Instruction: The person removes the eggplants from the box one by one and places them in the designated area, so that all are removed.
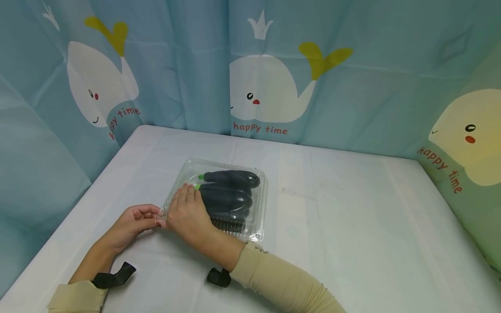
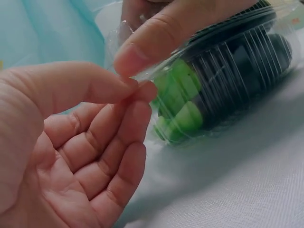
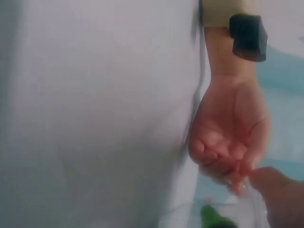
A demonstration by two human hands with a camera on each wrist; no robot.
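A clear plastic clamshell box lies on the table, its lid down over several dark eggplants with green stem ends. At the box's near left corner, my left hand pinches the rim between thumb and index fingertips; its other fingers curl loosely below, palm up in the left wrist view. My right hand rests across the left part of the lid with its fingers straight. In the left wrist view the right thumb presses at the same corner, touching the left fingertips. Green stem ends show through the ribbed side wall.
A white cloth covers the table, which stretches away to the right of the box. Blue curtains printed with whales hang behind and at both sides. Black straps hang at the wrists by the beige sleeves.
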